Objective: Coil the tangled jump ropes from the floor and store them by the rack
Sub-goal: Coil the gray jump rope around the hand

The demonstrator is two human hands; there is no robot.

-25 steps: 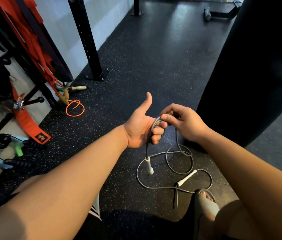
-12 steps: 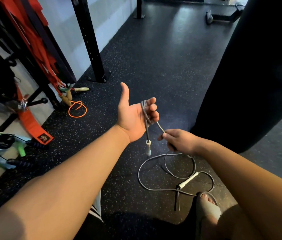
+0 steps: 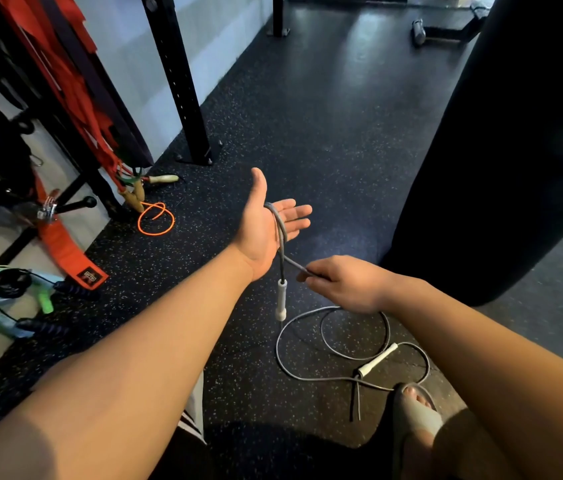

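You have almost nothing to read here: the only printed mark sits on a small black patch [image 3: 87, 274] at the floor end of the red strap [image 3: 62, 244], near the left edge of the floor [image 3: 307, 133]. Its red lettering is too small and blurred for you to make out any word or number. You will find no legible text, brand or numeral on the grey rope's white handles [image 3: 376, 360], the rack post [image 3: 178, 77] or the black bag [image 3: 515, 133].
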